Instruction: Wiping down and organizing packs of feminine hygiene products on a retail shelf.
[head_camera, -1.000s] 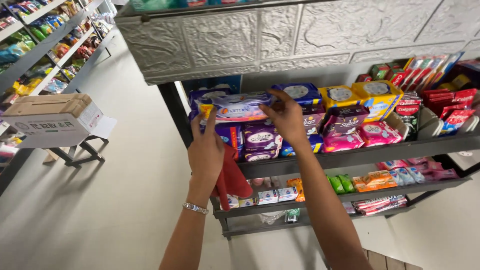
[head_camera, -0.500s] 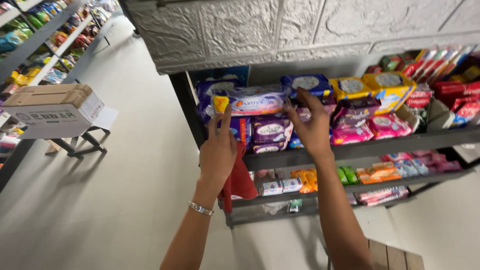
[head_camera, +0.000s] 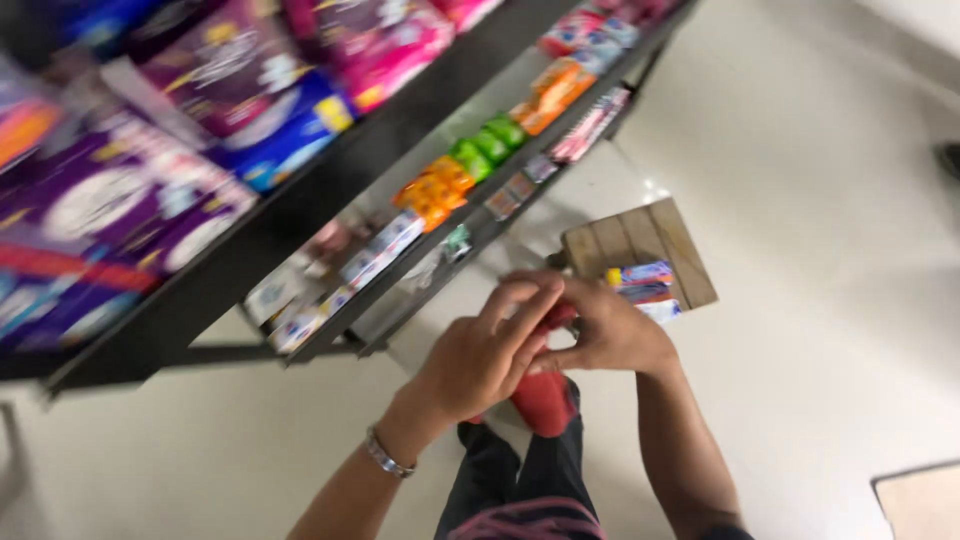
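Observation:
Both hands meet low in front of me over a red cloth (head_camera: 543, 398) that hangs down between them. My left hand (head_camera: 487, 352), with a metal bracelet on the wrist, grips the cloth's upper end with curled fingers. My right hand (head_camera: 606, 330) closes on the same end from the right. Behind the right hand, several colourful packets (head_camera: 643, 288) lie on a small wooden board (head_camera: 648, 243) on the floor. The picture is blurred by motion.
A dark metal shelf rack (head_camera: 300, 215) runs across the upper left, with purple and blue packs (head_camera: 120, 200) on top and orange and green packets (head_camera: 460, 170) on lower shelves. Pale tiled floor (head_camera: 820, 200) spreads to the right. My dark trousers (head_camera: 520, 480) show below.
Both hands have come down from the packs on the upper shelf and joined on the red cloth. The view has swung from the shelf front down to the floor.

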